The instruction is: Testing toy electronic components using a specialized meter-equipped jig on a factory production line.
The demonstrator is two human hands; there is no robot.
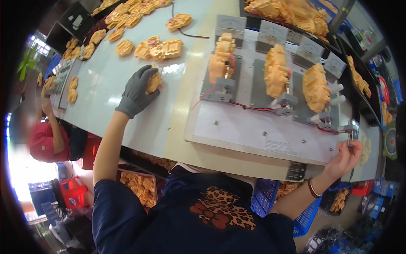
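My left hand (138, 93), in a grey glove, is closed around a yellow-orange moulded plastic part (154, 82) over the white tabletop. My bare right hand (344, 161) is pinched at the right front corner of a white test board (237, 131). Its fingertips meet at a small metal fitting (350, 134); what exactly they grip is too small to make out. Three similar plastic parts, a left one (222, 59), a middle one (275, 72) and a right one (316, 86), stand upright in grey fixtures. Red and black wires (253, 108) run between the fixtures.
Analog meters (272, 34) line the board's back edge. More plastic parts (160, 48) lie beyond my left hand, and a dark bin (292, 17) of them stands behind the meters. Blue crates (265, 195) sit below the table. Another person (50, 139) works at far left.
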